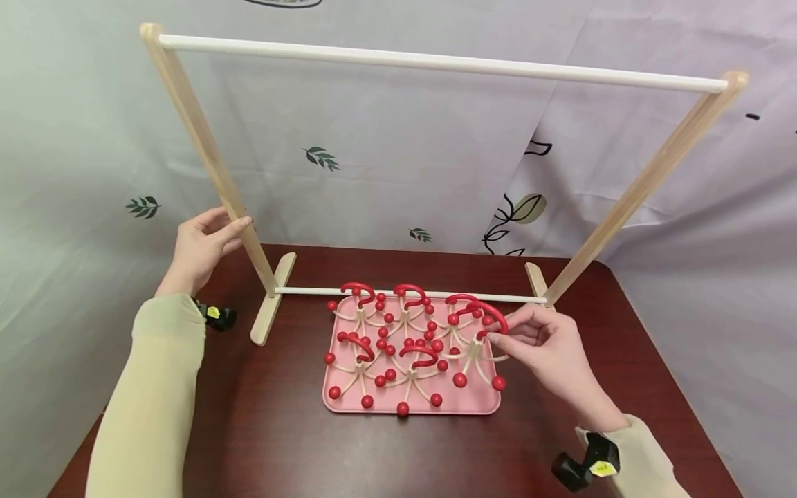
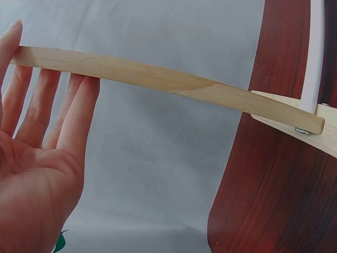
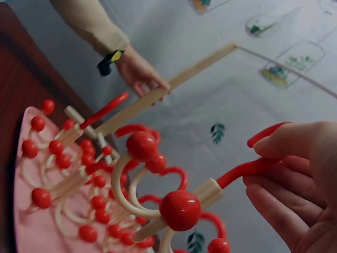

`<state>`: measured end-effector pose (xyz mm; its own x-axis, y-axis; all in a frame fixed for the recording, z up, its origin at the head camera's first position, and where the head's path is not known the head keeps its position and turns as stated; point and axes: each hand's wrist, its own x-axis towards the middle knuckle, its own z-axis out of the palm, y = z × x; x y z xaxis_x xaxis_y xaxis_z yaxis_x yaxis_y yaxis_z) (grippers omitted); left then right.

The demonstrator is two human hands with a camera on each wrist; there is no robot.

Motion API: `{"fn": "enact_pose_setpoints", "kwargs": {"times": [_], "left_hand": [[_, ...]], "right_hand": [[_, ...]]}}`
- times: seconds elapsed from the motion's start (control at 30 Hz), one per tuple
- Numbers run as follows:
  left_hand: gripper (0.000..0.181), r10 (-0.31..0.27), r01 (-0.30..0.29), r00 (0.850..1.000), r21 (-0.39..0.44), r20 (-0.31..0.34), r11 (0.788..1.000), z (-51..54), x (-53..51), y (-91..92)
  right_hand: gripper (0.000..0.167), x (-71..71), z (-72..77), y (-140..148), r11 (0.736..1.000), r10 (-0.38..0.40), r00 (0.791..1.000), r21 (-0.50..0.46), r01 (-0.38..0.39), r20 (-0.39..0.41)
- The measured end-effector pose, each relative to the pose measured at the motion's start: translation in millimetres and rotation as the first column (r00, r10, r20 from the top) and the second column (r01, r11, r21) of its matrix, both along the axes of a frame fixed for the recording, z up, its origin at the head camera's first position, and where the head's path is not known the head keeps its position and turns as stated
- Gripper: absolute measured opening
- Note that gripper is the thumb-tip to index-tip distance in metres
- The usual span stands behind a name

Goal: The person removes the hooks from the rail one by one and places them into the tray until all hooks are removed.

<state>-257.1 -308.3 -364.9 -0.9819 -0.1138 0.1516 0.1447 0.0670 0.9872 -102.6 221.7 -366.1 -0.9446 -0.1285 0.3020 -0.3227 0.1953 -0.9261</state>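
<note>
My left hand (image 1: pixel 204 245) holds the left wooden post (image 2: pixel 142 76) of a rack, thumb on one side and fingers on the other. With my right hand (image 1: pixel 551 349), I pinch the red hook (image 3: pixel 245 169) of a multi-arm hanger (image 1: pixel 476 351) between thumb and fingers. This hanger has curved cream arms tipped with red balls and stands tilted at the right side of a pink tray (image 1: pixel 349 408). Several similar hangers, such as the front one (image 1: pixel 412 375), crowd the tray, their red hooks upward. Whether the held hanger touches the tray, I cannot tell.
The rack's white top bar (image 1: pixel 436 61) spans above the tray, and its lower white bar (image 1: pixel 308 292) runs behind it. A right post (image 1: pixel 647 180) and wooden feet (image 1: pixel 274 297) stand on the dark red table (image 1: pixel 280 429). Patterned cloth (image 1: pixel 386 194) hangs behind.
</note>
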Motion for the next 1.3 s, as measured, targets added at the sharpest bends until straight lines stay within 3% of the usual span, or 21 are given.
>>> {"fn": "enact_pose_setpoints", "kwargs": {"times": [0.17,0.5,0.8,1.03,1.3], "left_hand": [[0.050,-0.002,0.002,1.000,-0.002,-0.002,1.000,0.8,-1.1,0.7],[0.051,0.001,-0.001,1.000,0.006,0.006,1.000,0.1,-0.9,-2.3],[0.053,-0.002,0.002,1.000,0.012,-0.003,1.000,0.9,-1.9,-1.6],[0.051,0.006,-0.006,1.000,0.015,0.002,1.000,0.6,1.0,-4.6],[0.058,0.021,-0.021,1.000,-0.024,0.008,0.999,2.0,4.8,-7.3]], "right_hand": [[0.019,2.9,-18.7,4,1.000,0.013,1.000,-0.017,-0.013,0.026],[0.019,3.3,-47.3,2,0.987,0.126,0.991,-0.104,-0.120,0.051],[0.017,-1.9,-69.4,3,0.993,0.108,0.989,-0.068,-0.101,0.104],[0.017,-4.3,-79.0,4,0.993,0.108,0.980,-0.054,-0.100,0.164],[0.026,-8.1,-79.5,9,0.995,0.103,0.989,-0.015,-0.102,0.105]]}}
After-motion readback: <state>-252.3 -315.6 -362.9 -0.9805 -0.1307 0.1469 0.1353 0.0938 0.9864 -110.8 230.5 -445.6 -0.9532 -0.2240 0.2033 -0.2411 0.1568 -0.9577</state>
